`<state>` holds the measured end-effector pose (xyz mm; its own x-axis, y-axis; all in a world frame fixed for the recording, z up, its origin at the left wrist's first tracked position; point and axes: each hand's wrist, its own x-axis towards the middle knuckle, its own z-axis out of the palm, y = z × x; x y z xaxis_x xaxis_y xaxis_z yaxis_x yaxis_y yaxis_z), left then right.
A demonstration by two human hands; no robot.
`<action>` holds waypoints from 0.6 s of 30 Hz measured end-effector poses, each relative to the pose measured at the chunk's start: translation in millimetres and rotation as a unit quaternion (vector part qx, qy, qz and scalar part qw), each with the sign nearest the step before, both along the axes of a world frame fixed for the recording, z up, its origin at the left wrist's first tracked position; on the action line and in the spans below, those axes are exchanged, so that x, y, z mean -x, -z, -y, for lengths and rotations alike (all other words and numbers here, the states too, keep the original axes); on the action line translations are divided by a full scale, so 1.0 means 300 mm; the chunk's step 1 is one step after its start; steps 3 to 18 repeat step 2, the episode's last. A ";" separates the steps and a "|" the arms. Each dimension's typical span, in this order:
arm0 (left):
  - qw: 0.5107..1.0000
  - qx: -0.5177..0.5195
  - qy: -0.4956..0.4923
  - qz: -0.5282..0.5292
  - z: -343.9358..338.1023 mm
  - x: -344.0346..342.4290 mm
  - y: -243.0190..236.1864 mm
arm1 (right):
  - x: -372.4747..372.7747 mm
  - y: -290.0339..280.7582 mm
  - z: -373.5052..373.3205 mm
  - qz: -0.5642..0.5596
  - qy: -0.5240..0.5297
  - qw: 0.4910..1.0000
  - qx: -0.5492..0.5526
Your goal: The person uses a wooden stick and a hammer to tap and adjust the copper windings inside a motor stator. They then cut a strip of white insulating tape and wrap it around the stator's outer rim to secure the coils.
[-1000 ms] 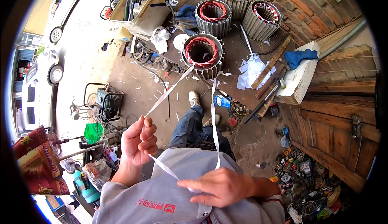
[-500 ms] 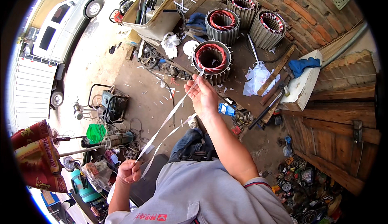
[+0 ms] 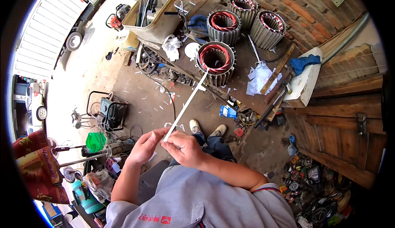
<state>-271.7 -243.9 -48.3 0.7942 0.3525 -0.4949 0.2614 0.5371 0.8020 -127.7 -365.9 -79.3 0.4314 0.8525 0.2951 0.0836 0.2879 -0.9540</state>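
Observation:
A long strip of white tape (image 3: 187, 104) runs taut from the near rim of a motor stator (image 3: 220, 78) down to my hands. My left hand (image 3: 145, 145) and my right hand (image 3: 184, 148) meet in front of my body, both closed on the strip's near end. Red-wrapped winding (image 3: 215, 66) lies in a ring inside the stator's finned metal housing. The stator stands upright near the workbench's edge, out of reach of my fingers. Exactly how the fingertips pinch the tape is partly hidden.
More stators (image 3: 224, 25) stand behind on the workbench (image 3: 242, 63). Scissors (image 3: 259, 61) rest beside white paper pieces (image 3: 263, 78). A tub of tools (image 3: 154, 22) sits at the back left. A generator (image 3: 111, 108) stands on the floor. Cluttered parts (image 3: 312, 187) lie at lower right.
My right hand has come down from beside the stator to meet my left hand, which has risen toward it. The doubled, slack tape is now a straight, taut line.

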 end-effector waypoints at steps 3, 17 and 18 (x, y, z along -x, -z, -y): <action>0.990 0.037 0.121 -0.059 0.000 -0.097 -0.076 | 0.047 0.027 0.014 0.008 -0.015 0.999 -0.044; 0.990 0.037 0.121 -0.059 0.000 -0.097 -0.076 | 0.047 0.027 0.014 0.008 -0.015 0.999 -0.044; 0.990 0.037 0.121 -0.059 0.000 -0.097 -0.076 | 0.047 0.027 0.014 0.008 -0.015 0.999 -0.044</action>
